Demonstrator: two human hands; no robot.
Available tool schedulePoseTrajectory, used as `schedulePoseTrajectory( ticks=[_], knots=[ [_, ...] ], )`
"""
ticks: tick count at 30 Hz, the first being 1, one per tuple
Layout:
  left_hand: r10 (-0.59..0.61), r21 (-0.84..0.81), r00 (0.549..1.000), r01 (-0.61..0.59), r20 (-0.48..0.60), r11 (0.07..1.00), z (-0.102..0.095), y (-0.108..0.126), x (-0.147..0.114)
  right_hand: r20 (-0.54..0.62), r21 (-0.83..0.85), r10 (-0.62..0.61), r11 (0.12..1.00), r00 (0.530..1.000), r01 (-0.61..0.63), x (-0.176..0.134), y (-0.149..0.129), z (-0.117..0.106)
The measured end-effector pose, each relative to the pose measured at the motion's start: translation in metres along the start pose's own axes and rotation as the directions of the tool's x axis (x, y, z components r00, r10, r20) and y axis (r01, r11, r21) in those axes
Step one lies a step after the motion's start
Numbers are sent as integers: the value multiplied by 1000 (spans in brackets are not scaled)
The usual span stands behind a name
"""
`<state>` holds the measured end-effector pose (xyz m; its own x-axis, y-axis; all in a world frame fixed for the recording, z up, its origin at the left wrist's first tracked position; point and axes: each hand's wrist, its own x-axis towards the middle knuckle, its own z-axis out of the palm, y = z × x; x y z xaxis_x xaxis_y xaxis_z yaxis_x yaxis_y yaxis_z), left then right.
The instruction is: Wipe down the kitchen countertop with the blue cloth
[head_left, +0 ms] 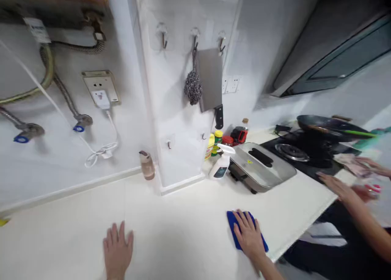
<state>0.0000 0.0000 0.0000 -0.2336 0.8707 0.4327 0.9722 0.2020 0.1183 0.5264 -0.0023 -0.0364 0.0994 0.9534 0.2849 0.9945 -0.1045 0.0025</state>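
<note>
Wiping of a kitchen countertop [177,235], judged to be the step in hand. The folded blue cloth [231,224] lay on the worktop near its right-hand edge, in front of a rectangular electric pan [282,172]. The right hand [249,233] was spread over the cloth, fingers slightly apart and pressing rather than gripping. The left hand [118,247] was palm down at the countertop, fingers a little apart and holding nothing; blur hid whether it touched. A further stroke called for a flat palm, even pressure and clearance from the pan. Containers: the pan had a pale metallic look, with a black bar in or above it; the white spray bottle [220,166] beside it was opaque, its contents hidden; the fill of the pinkish tinted bottle [148,166] by the wall could not be told. At right, a co-worker's hand [337,186] reached near the stove [293,151].
</note>
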Motion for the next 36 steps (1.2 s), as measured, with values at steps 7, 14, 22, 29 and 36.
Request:
schedulePoseTrajectory(
  ticks=[7, 14, 22, 29, 36],
  knots=[
    [-6, -32, 1000, 6, -5, 999, 1, 0, -3, 26, 8, 50, 999, 998, -50, 3, -5, -4],
    [-46, -61, 998, 48, 31, 997, 8, -4, -4, 27, -5, 122, 993, 992, -122, 10, -7, -4],
    [-51, -62, 998, 53, 38, 997, 7, -4, -3, 39, -43, 244, 969, 969, -242, 31, -8, 0],
    [-28, -65, 1000, 29, 12, 997, 3, 0, -2, -110, -27, 431, 899, 896, -436, 65, -35, 5],
    [-44, -78, 999, 45, 25, 996, 0, 3, -1, -165, -9, 430, 899, 888, -437, 106, -80, 17]
  ],
)
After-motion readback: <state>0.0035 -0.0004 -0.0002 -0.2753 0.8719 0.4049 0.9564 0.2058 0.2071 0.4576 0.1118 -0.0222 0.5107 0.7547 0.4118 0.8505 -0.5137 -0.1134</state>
